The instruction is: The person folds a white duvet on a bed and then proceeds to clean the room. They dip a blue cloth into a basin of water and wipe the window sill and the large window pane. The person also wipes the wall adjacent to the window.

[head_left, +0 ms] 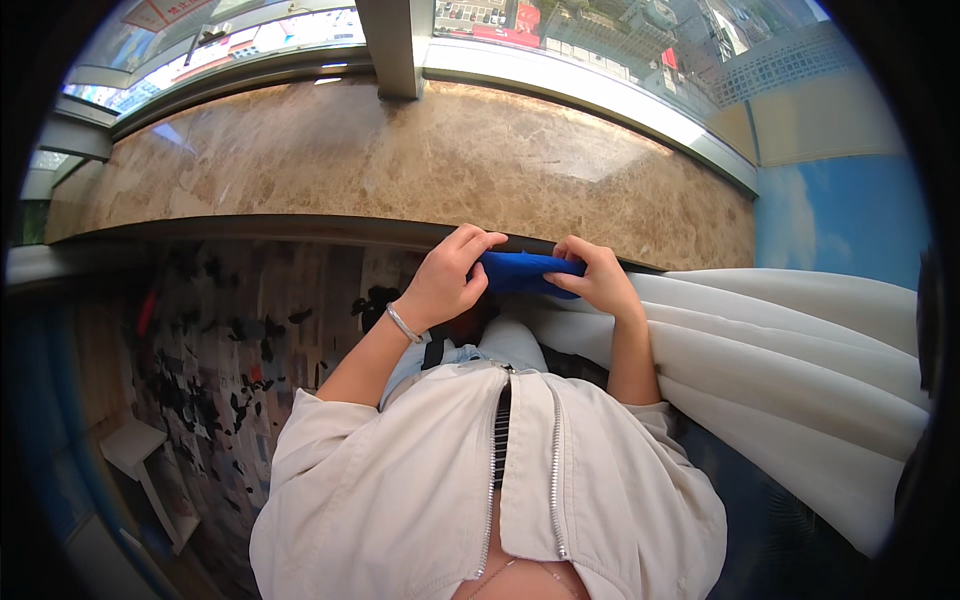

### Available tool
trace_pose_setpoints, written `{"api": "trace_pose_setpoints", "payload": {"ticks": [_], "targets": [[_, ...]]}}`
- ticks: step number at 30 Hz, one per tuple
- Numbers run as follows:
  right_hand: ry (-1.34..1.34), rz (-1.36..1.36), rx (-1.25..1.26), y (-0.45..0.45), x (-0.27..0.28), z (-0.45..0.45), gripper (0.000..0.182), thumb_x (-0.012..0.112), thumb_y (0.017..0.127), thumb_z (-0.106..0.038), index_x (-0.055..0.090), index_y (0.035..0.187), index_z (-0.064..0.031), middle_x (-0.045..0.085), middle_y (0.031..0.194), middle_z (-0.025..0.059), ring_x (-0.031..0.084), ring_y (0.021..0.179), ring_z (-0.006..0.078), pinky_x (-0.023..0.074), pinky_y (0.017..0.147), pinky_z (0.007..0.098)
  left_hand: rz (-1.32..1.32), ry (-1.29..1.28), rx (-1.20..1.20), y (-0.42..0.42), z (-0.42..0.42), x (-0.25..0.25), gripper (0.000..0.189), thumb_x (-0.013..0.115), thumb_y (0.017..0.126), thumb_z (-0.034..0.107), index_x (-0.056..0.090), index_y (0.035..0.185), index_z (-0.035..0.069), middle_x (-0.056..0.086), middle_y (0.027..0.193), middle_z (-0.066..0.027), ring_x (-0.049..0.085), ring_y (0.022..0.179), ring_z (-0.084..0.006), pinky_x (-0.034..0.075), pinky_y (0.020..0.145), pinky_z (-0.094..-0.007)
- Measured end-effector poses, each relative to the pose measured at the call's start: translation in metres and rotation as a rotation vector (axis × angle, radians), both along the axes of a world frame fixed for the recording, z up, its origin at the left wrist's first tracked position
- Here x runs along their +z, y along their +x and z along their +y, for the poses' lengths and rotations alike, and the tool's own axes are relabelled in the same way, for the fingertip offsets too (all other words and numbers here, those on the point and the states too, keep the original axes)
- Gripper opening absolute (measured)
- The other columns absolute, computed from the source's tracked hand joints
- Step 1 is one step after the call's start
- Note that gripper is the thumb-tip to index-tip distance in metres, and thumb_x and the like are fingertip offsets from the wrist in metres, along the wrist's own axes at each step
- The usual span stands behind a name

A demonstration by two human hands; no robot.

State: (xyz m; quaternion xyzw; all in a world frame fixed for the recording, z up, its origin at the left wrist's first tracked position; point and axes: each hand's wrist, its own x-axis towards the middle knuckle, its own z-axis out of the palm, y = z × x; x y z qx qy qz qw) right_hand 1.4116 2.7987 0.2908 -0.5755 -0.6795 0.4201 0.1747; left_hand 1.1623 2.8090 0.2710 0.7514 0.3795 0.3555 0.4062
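A blue cloth [525, 273] is stretched between my two hands, just in front of the near edge of a brown marble windowsill [315, 161]. My left hand [452, 274], with a silver bangle [403, 323] on the wrist, pinches the cloth's left end. At the other end my right hand [596, 271] grips it between thumb and fingers. The cloth sags a little and looks folded; its underside is hidden. Both hands are held out ahead of my body, near the sill's front edge.
White curtain fabric [780, 337] hangs in folds at the right, close to my right forearm. Beyond the sill are window frames [394, 49] and glass. Dark scraps [247, 367] lie scattered over the wood-patterned floor [225, 300]. A small white stand [142, 450] is at lower left.
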Motion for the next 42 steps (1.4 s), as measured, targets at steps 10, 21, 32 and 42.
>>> {"api": "trace_pose_setpoints", "payload": {"ticks": [10, 21, 32, 42], "targets": [[0.707, -0.504, -0.393, -0.019, -0.033, 0.088, 0.046, 0.072, 0.071, -0.024, 0.060, 0.114, -0.0115, 0.046, 0.123, 0.0161, 0.038, 0.115, 0.0354, 0.0380, 0.094, 0.0453, 0.471, 0.435, 0.344, 0.019, 0.104, -0.016, 0.036, 0.057, 0.077, 0.002, 0.062, 0.111, 0.009, 0.047, 0.130, -0.0078, 0.048, 0.115, -0.0276, 0.027, 0.105, -0.0504], [0.679, -0.654, -0.386, -0.051, -0.135, 0.178, 0.041, 0.051, 0.087, -0.027, 0.055, 0.125, -0.0125, 0.042, 0.136, 0.0180, 0.033, 0.129, 0.0383, 0.0281, 0.101, 0.0545, 0.736, 0.328, 0.282, 0.069, 0.184, -0.118, 0.055, 0.046, 0.090, 0.039, 0.036, 0.140, 0.019, 0.025, 0.148, -0.0127, 0.022, 0.137, -0.0288, 0.017, 0.109, -0.0488], [0.763, -0.040, 0.073, -0.097, -0.131, 0.252, 0.036, 0.054, 0.078, -0.005, 0.061, 0.114, -0.0076, 0.053, 0.127, 0.0113, 0.048, 0.119, 0.0282, 0.0390, 0.099, 0.0378, 0.830, 0.126, 0.528, 0.037, 0.186, -0.113, 0.065, 0.051, 0.087, 0.032, 0.028, 0.142, 0.006, 0.023, 0.148, -0.0158, 0.019, 0.139, -0.0279, 0.015, 0.111, -0.0446], [0.716, -0.240, 0.076, -0.160, -0.118, 0.169, 0.034, 0.059, 0.081, -0.024, 0.064, 0.111, -0.0088, 0.047, 0.133, 0.0147, 0.042, 0.123, 0.0339, 0.0341, 0.100, 0.0428, 0.796, 0.072, 0.603, -0.026, 0.115, -0.098, 0.055, 0.046, 0.089, 0.032, 0.037, 0.137, 0.005, 0.027, 0.147, -0.0158, 0.023, 0.137, -0.0279, 0.020, 0.109, -0.0444]]}}
